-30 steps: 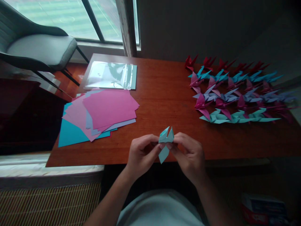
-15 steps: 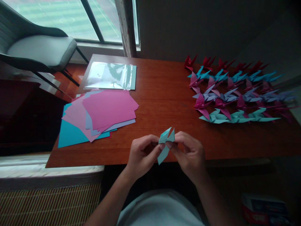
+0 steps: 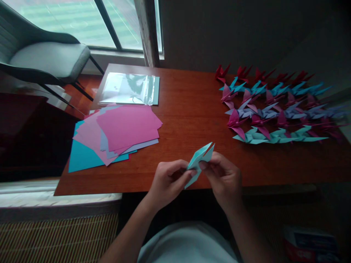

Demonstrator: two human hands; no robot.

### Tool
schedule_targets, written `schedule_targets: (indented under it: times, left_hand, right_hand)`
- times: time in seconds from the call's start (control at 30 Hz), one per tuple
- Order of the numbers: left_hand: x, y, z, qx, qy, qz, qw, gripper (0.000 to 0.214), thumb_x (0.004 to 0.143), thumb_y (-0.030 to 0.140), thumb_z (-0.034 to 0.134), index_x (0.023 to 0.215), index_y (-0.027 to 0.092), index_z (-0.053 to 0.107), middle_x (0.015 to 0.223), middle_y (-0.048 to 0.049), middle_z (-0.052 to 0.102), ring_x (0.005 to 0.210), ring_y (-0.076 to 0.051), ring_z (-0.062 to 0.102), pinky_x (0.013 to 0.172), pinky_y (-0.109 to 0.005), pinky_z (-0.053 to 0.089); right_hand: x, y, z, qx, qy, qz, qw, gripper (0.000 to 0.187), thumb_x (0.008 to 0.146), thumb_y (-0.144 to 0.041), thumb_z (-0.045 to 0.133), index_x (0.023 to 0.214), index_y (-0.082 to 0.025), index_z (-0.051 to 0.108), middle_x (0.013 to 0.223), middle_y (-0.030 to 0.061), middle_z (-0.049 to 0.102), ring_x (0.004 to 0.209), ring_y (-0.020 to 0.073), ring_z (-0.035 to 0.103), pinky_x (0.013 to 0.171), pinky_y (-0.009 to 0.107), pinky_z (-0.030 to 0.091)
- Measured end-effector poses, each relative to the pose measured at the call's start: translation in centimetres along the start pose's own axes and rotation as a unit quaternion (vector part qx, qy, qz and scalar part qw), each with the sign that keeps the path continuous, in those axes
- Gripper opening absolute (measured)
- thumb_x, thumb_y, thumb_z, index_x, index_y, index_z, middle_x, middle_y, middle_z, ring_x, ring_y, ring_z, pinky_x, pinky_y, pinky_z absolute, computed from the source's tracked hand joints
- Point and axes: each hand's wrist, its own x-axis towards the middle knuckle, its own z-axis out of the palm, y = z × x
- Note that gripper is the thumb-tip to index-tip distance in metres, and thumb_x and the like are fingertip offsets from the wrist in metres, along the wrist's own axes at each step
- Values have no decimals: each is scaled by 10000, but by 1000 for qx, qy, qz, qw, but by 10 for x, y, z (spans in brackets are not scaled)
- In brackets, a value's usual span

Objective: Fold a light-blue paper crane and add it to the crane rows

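A pale mint folded paper (image 3: 199,157), slim and pointed with a split at its upper end, is held above the table's near edge. My left hand (image 3: 170,182) pinches its left side between thumb and index finger. On the other side, my right hand (image 3: 223,177) grips one flap near the split with thumb and fingers. Part of the paper lies hidden behind the fingertips. Beyond my right hand stand several mint paper cranes (image 3: 279,136) in a row, the same colour as the held piece.
Further rows of paper cranes, pink (image 3: 235,120), lilac (image 3: 267,111), blue (image 3: 256,87) and red (image 3: 221,73), fill the table's right side. Left lie loose coloured sheets (image 3: 126,126) and a plastic-wrapped paper pack (image 3: 127,89). A chair (image 3: 49,58) stands by the window.
The mint paper has turned and its split end now points up and right, looking longer. My right hand has shifted slightly right; my left hand keeps its pinch.
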Motion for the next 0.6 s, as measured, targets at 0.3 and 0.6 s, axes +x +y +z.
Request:
schedule_targets:
  times: [0.3,0.6]
  left_hand:
    - [1,2,1,-50,-13,-19,998,157,917,280,672,819,158,685,692,-28,709,572,-124,672,542,-186,525]
    - [3,3,2,-6,-16,4,1000,173,924,256,662,781,158,667,673,-36,730,592,-129,691,550,-180,514]
  right_hand:
    - [2,3,-1,7,66,-19,998,75,886,-267,719,814,-249,708,792,-2,684,743,154,641,666,270,529]
    - [5,3,-2,-8,103,-36,994,115,888,-282,716,792,-231,682,755,-5,640,698,139,612,635,260,510]
